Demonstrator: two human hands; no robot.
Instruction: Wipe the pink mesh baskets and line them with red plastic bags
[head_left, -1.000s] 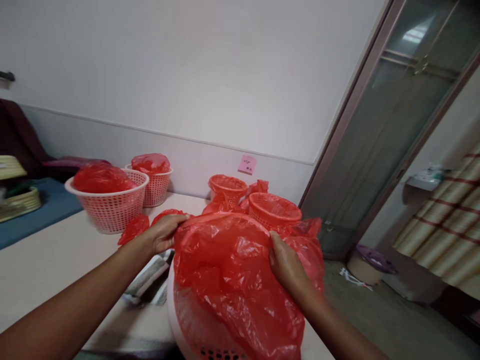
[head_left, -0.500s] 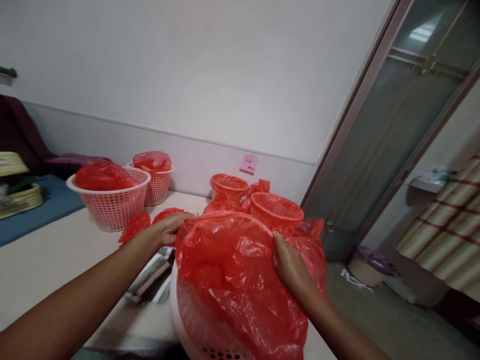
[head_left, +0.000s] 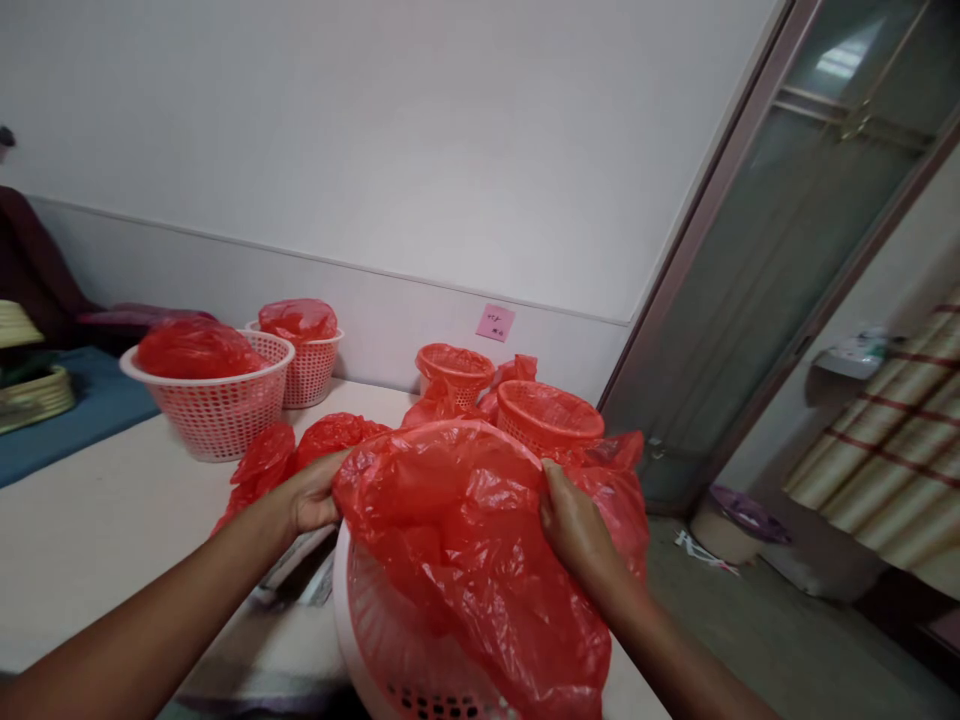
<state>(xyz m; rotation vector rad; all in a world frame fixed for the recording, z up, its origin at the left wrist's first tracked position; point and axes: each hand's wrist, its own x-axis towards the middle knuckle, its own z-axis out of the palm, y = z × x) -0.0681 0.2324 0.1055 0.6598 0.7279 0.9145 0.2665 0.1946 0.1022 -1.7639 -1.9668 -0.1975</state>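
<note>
A white plastic basket (head_left: 352, 640) is tilted toward me at the table's front, its mouth facing me. A thin red plastic bag (head_left: 480, 540) lines part of it and drapes over its far and right rim. My left hand (head_left: 315, 495) is closed on the bag at the upper left of the rim, its fingertips hidden behind the film. At the upper right, my right hand (head_left: 574, 525) grips bag and rim together, thumb on the near side. The basket's lower left inner wall shows bare of film.
Two white baskets (head_left: 217, 415) with bunched red bags stand at the left back. Two bag-lined baskets (head_left: 551, 410) are behind my basket. Crumpled red bags (head_left: 262, 465) lie by my left arm on the pale table (head_left: 82, 540). A bin (head_left: 724, 525) stands on the floor.
My left hand has slid left and down along the rim, drawing the bag's edge with it. The right hand keeps its grip in nearly the same place.
</note>
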